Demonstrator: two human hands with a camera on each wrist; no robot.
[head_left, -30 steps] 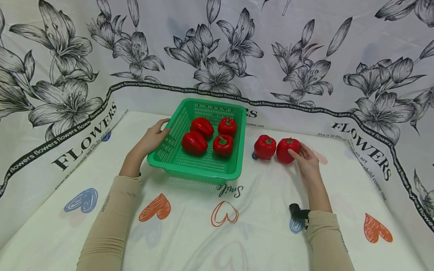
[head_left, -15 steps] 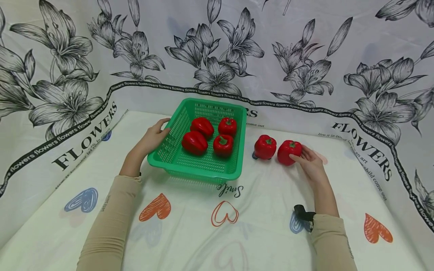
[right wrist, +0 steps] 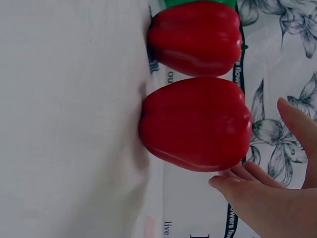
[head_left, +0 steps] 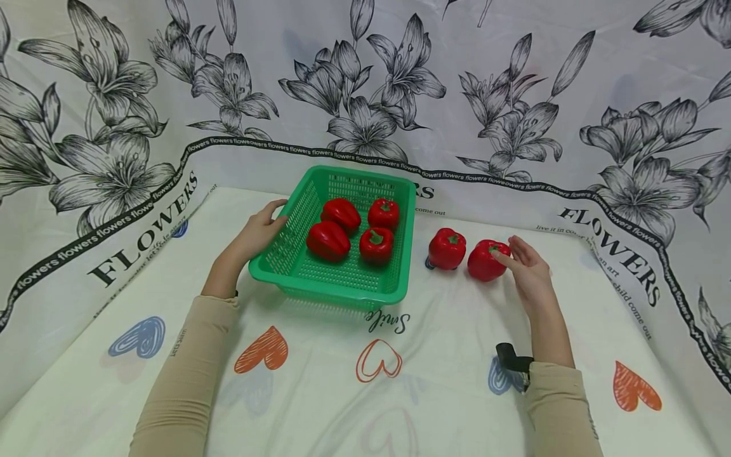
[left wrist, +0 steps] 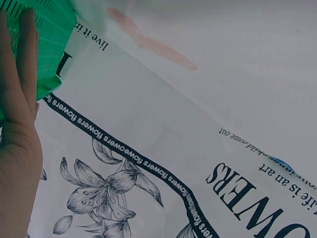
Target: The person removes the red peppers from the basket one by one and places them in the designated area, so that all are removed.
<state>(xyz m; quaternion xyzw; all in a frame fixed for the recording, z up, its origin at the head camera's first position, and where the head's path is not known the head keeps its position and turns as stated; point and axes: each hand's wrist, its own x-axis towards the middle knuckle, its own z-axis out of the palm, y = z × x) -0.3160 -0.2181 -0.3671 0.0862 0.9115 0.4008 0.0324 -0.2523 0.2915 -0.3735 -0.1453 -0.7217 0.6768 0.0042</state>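
The left hand (head_left: pixel 259 235) rests at the left side of a green plastic basket (head_left: pixel 328 289); in the left wrist view its straight fingers (left wrist: pixel 27 54) lie along the outer wall. Two red bell peppers stand upright on the cloth right of the basket. The right hand (head_left: pixel 531 270) is at the right one, the nearer bell pepper (head_left: pixel 485 263), its thumb and fingers spread. In the right wrist view the fingertips sit just beside that pepper, curled round nothing. The other bell pepper (head_left: pixel 447 249) stands close to its left.
Inside the basket are several red bell peppers (head_left: pixel 328 242), two lying on their sides at the left and two upright at the right. A white cloth (head_left: pixel 320 406) printed with hearts covers the table; a flower-printed sheet (head_left: pixel 365 76) hangs behind.
The right-hand bell pepper has come slightly toward the person and been let go; the right hand has loosened and drawn back to the right. Left hand and basket stay put.
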